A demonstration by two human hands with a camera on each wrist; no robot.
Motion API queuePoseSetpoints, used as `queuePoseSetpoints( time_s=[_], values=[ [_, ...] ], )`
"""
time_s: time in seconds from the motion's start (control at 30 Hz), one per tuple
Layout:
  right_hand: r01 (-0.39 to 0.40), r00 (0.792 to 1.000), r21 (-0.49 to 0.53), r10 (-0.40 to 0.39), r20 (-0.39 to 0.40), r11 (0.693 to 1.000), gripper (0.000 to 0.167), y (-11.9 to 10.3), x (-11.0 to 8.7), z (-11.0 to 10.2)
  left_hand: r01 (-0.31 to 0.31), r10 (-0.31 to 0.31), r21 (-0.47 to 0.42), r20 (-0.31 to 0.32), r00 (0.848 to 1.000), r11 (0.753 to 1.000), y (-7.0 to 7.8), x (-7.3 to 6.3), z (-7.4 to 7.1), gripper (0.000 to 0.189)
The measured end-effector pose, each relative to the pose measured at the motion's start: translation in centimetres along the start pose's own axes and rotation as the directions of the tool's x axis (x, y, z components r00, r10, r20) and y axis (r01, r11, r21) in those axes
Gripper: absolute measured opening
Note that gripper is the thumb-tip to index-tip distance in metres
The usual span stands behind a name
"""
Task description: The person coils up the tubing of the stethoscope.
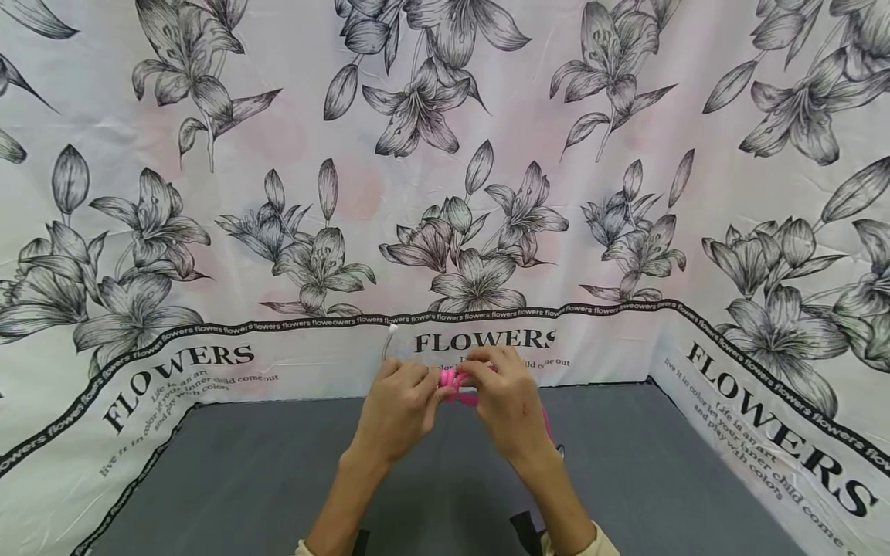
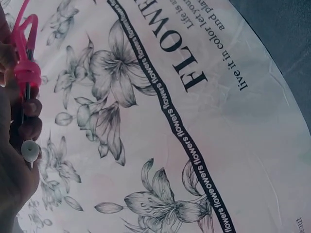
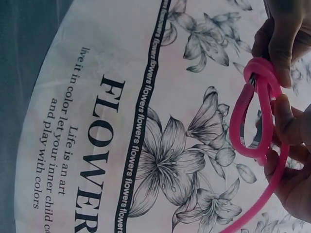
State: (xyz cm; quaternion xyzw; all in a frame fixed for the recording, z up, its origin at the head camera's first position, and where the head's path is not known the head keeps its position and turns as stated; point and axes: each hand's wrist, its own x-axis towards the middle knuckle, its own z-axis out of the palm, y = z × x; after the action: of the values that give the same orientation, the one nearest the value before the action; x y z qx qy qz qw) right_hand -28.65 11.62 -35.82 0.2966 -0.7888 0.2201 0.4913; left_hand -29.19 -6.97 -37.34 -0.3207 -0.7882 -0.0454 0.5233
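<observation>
A pink cord [image 3: 261, 121] is coiled into a tight knot round a thin dark rod [image 2: 27, 90], with a loop standing off it. In the head view my left hand [image 1: 395, 409] grips the rod, its thumb and fingertips right at the pink knot [image 1: 447, 378]. A white round tip [image 2: 30, 151] shows below the left fingers in the left wrist view. My right hand [image 1: 507, 401] pinches the pink cord close beside the loop, fingertips bent. From there the cord's tail runs down past the right wrist. Fingers hide part of the knot.
Both hands are raised over a dark grey table top [image 1: 278, 471]. White cloth walls [image 1: 459, 255] printed with flowers stand behind and at both sides. A small metal ring [image 1: 560, 450] shows beside the right wrist.
</observation>
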Motion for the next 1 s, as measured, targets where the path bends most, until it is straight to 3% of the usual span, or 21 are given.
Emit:
queuePoseSetpoints(
  time_s=[0.5,0.63,0.7,0.83,1.0],
  values=[
    [-0.039,0.999,0.084,0.037,0.023,0.996,0.027,1.1,-0.1,-0.3,-0.105,0.11,-0.045,0.112,0.988,0.993,-0.6,0.0,-1.3,0.032],
    [-0.058,0.998,0.117,0.059,-0.005,0.991,0.03,2.2,-0.4,-0.4,-0.133,0.147,-0.117,0.119,0.982,0.984,-0.8,-0.1,-1.4,0.027],
    [-0.079,0.997,0.179,0.081,0.0,0.981,0.029,2.7,-0.5,-0.5,-0.128,0.153,-0.195,0.12,0.981,0.972,-1.0,-0.2,-1.5,0.023],
    [-0.133,0.99,0.368,0.107,0.091,0.92,0.024,3.4,-0.7,-0.8,-0.117,0.164,-0.354,0.106,0.981,0.928,-1.5,-0.3,-1.7,0.017],
    [-0.267,0.953,0.631,0.1,0.287,0.728,0.014,4.2,-0.7,-1.2,-0.101,0.175,-0.559,0.081,0.981,0.823,-1.9,-0.3,-1.7,0.013]
  ],
)
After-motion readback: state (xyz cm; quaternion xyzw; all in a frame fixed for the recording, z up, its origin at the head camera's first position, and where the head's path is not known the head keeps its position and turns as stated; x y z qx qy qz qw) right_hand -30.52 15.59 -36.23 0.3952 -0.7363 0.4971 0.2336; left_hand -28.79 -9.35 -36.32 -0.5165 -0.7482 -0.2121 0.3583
